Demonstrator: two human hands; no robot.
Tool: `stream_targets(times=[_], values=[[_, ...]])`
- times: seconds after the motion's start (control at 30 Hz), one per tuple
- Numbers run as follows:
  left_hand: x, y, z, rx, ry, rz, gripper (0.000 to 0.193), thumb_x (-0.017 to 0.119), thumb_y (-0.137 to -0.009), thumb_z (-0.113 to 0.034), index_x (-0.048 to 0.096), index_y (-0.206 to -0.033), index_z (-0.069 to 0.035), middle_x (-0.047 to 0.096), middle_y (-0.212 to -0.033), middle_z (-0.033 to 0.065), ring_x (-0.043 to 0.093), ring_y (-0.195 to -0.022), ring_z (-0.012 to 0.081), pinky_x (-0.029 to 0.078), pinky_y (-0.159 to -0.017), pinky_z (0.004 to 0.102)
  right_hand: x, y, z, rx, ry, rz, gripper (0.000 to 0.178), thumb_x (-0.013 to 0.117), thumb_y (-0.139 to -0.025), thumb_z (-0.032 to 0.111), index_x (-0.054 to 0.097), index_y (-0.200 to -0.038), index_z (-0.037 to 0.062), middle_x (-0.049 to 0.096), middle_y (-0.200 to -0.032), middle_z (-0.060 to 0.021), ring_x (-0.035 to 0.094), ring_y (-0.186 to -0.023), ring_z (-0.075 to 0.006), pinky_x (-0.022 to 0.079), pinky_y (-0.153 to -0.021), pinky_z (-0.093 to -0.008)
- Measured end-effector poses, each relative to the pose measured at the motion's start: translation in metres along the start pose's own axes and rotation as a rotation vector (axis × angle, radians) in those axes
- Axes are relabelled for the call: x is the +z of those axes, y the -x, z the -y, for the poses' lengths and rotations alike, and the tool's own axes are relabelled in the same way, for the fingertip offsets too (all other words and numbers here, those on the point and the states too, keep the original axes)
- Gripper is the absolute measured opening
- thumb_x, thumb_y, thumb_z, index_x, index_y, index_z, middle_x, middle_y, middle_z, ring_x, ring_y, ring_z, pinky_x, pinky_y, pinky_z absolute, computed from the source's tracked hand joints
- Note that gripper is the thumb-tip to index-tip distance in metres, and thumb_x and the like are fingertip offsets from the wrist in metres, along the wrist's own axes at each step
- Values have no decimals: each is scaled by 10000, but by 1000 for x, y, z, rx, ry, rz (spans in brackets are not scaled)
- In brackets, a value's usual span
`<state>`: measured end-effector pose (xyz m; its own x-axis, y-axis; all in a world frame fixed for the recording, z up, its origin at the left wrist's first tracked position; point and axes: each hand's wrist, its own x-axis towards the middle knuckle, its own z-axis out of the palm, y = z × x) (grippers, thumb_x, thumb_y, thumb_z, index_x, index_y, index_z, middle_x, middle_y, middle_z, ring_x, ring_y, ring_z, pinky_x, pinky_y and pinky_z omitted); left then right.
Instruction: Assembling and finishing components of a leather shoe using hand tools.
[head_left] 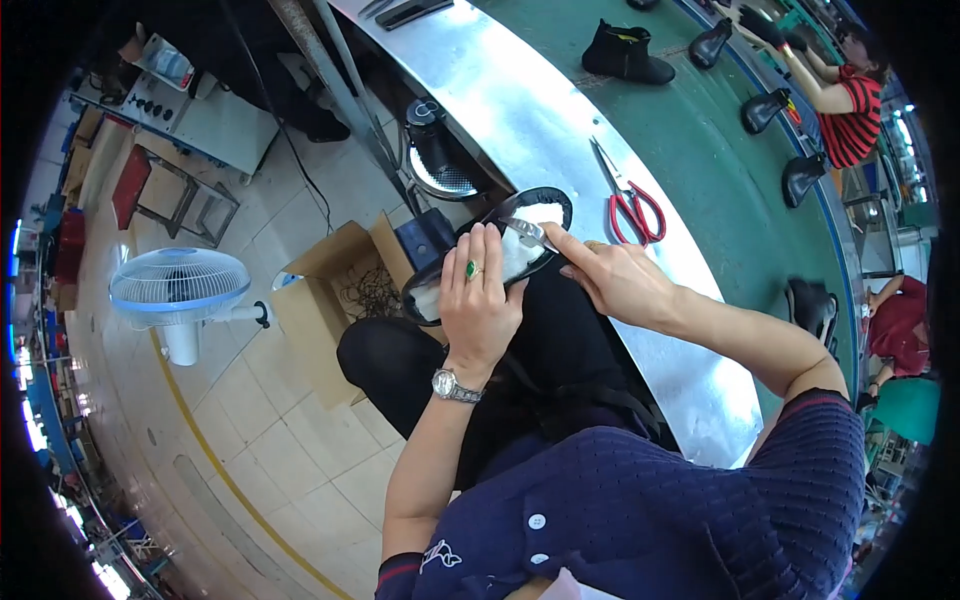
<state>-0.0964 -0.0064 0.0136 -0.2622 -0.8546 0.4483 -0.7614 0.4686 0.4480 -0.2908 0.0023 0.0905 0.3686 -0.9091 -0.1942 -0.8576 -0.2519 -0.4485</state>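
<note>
A black shoe [541,214] lies over my lap with its underside up, a white patch showing inside its dark rim. My left hand [482,300], with a green-stoned ring and a wristwatch, grips the middle of it, fingers laid across the underside. In my right hand [620,280] is a slim silver metal tool [526,230]; its exact kind cannot be made out. The tool's tip rests at the white underside, close to my left fingertips. Red-handled scissors [636,208] lie with blades apart on the metal table [545,105], beyond my right hand.
An open cardboard box [325,310] with dark stringy scraps stands left of my knees. Further left is a white-blue fan [180,290]. Past the table, black boots [627,54] sit on a green conveyor [690,150]; a co-worker in red-black stripes [850,120] reaches toward it.
</note>
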Motion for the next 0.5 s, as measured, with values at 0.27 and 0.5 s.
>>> stream_targets(times=[0.27,0.5], values=[[5,9,5,134,-218,-10,586,747,-770,-238,587,-1263,36,577,-1303,217,550,-1205,350,418,-1038,432,-41,-17,6,-221,-208,-219,556,594,-919,125,407,-1443,111,650,-733,-158,649,-625,-321,496,-611,-438],[6,9,6,150,-267,11,551,700,-833,-263,579,-1266,55,560,-1320,241,559,-1193,370,425,-1029,449,-27,-36,3,24,-92,12,549,563,-947,119,376,-1462,81,595,-597,-131,650,-561,-238,498,-566,-371]])
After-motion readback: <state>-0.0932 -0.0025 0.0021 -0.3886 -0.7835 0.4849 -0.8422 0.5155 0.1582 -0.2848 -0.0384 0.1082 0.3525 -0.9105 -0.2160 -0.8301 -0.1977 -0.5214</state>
